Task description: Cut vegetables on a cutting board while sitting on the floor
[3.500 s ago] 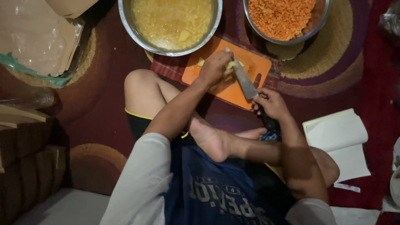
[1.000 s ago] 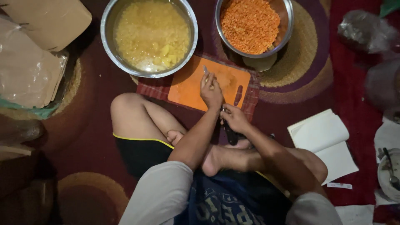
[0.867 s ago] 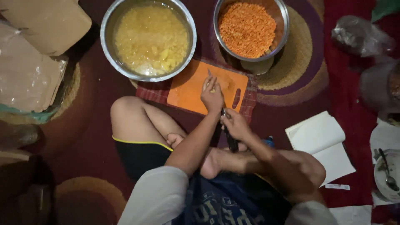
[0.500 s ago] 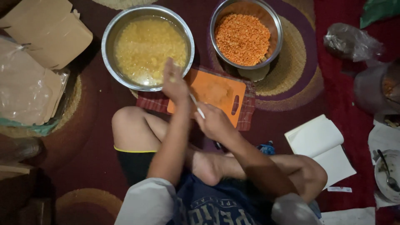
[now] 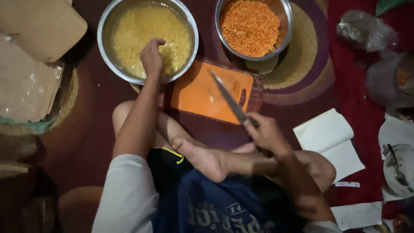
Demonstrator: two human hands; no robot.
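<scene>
Now left hand (image 5: 152, 55), fingers bunched, dips into far-left bowl (image 5: 105, 26) of yellow mash; right hand (image 5: 266, 134) clamps knife (image 5: 228, 100) — best keep blade low over orange board (image 5: 194, 92)

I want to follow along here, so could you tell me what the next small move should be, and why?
Probably draw the left hand back from the bowl of yellow mixture to the orange cutting board. The right hand holds the knife over the board, which looks nearly bare apart from a few scraps.

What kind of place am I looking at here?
Likely a home floor used for food preparation: a patterned dark red rug carries an orange plastic cutting board and two round steel bowls of yellow and orange food.
</scene>
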